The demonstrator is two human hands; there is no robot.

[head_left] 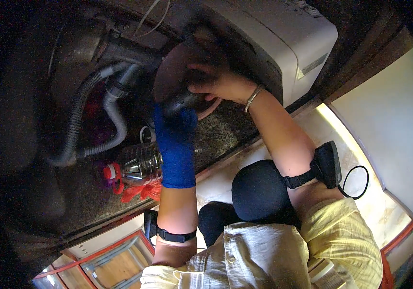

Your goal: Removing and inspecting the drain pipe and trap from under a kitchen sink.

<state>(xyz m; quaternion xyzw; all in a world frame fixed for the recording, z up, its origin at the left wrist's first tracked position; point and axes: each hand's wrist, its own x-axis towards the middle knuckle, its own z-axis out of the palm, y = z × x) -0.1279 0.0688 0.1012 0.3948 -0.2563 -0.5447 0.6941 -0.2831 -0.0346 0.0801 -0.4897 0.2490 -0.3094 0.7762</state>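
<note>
My left hand (175, 119), in a blue knitted glove, is wrapped at a dark cylindrical piece (177, 103) in shadow under the sink. My right hand (216, 86), bare with a bracelet at the wrist, reaches over that piece with bent fingers; what they grip is hard to make out. Behind both hands is a dim pinkish round object (170, 70), partly hidden. Left of them, grey drain pipework (136, 55) runs with a ribbed hose (83, 94) and a second, curving hose (115, 115).
A white boxy appliance (303, 43) stands at the upper right. A clear plastic bottle (139, 164) with a red cap lies by a red bag (136, 191). The cabinet's front edge (216, 168) crosses below my hands. My dark-clad knee (259, 188) is just outside it.
</note>
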